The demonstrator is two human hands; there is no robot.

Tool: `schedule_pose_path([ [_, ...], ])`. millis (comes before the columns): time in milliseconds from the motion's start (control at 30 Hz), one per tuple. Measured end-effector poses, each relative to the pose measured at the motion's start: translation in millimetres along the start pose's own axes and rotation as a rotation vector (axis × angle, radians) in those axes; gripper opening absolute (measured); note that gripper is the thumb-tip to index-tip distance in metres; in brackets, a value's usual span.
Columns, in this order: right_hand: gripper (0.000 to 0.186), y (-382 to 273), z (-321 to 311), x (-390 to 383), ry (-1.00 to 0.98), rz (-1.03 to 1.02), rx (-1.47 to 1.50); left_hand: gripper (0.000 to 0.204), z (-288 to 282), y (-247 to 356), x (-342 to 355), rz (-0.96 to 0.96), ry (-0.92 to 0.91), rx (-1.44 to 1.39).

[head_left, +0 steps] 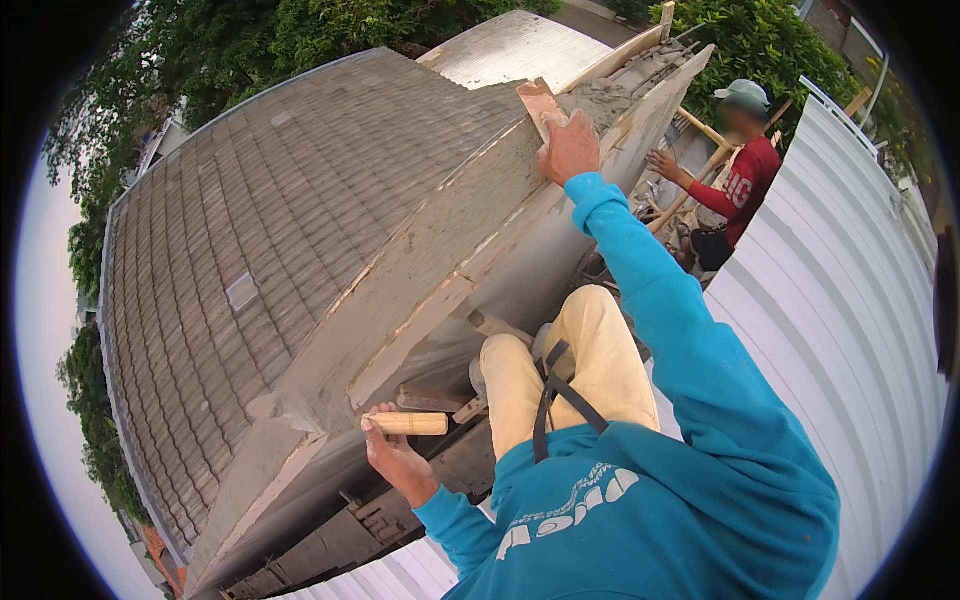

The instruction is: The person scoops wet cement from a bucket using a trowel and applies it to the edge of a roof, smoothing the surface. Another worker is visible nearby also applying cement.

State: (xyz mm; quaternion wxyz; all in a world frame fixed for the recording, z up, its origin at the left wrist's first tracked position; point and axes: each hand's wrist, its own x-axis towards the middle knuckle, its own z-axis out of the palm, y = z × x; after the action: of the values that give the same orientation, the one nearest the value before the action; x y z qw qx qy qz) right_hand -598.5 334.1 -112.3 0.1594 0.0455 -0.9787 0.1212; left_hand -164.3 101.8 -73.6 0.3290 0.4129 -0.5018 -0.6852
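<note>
My right hand (570,150) reaches far forward and is closed on a short flat wooden board (541,105), smeared with grey mortar. The board rests on or just above the mortar-covered top of a wall (455,230). Nearer to me, my left hand (398,462) is beside the wall's near side, with thumb and fingers round a pale wooden handle (412,423). Whatever the handle is fixed to cannot be made out. A lump of wet mortar (290,412) lies on the wall top left of that hand.
A tiled roof (240,220) slopes away beyond the wall. At the right stands a co-worker in a red shirt (755,185), among bamboo poles (705,128). White corrugated metal sheeting (830,300) lies to my right. Wooden planks (432,397) sit below the wall by my legs.
</note>
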Motion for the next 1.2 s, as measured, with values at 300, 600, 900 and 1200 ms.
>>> schedule_pose_path([
  [300, 0.058, 85, 13, 84, -0.017, 0.073, -0.031, 0.057, -29, 6, -1, 0.017, 0.055, 0.012],
  [600, 0.061, 48, 21, 8, -0.056, -0.199, 0.216, 0.052, -47, -1, 6, -0.01, 0.117, -0.1],
  [900, 0.053, -156, -2, -139, -0.21, -0.498, 0.493, 0.056, -57, -1, 0, -0.01, 0.13, -0.135],
  [1200, 0.056, -312, 9, -270, -0.313, -0.718, 0.747, 0.06, -55, 25, -2, 0.09, 0.12, -0.076],
])
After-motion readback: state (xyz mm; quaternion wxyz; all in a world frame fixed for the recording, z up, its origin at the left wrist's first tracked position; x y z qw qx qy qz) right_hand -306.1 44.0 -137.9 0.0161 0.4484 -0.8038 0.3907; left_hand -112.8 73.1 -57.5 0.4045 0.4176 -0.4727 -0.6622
